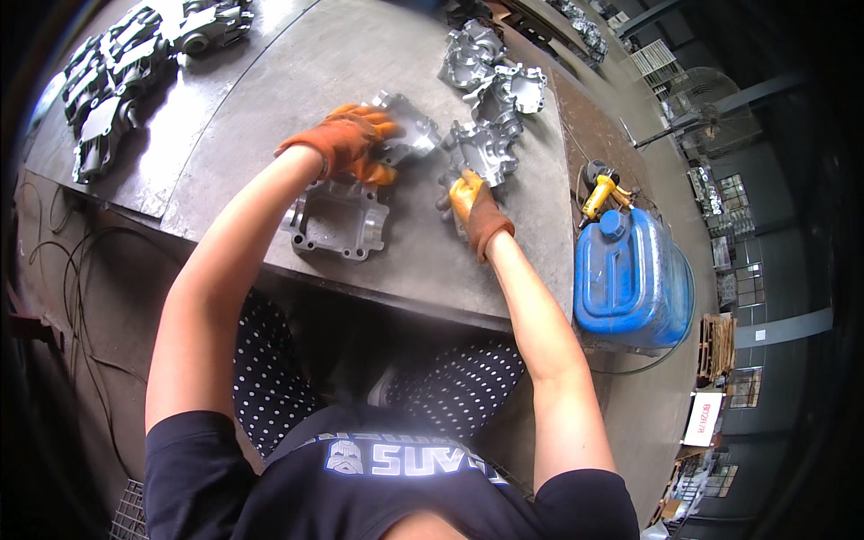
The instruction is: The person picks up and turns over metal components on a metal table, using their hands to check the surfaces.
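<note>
My left hand (346,144), in an orange work glove, grips the left edge of a silver metal casting (412,129). Slight blur softens its fingers. Just below that hand, an open-framed casting (335,220) with bolt holes lies at the table's near edge. Over to the right, my gloved right hand (477,209) is closed on another casting (453,205), much of which it hides. A further casting (486,153) touches it on the far side.
More castings (495,81) lie in a row at the far right of the metal table (243,162), and several (135,67) are stacked far left. Beside the right edge stand a blue jerrycan (621,279) and a yellow power tool (598,196). Cables (81,270) trail at left.
</note>
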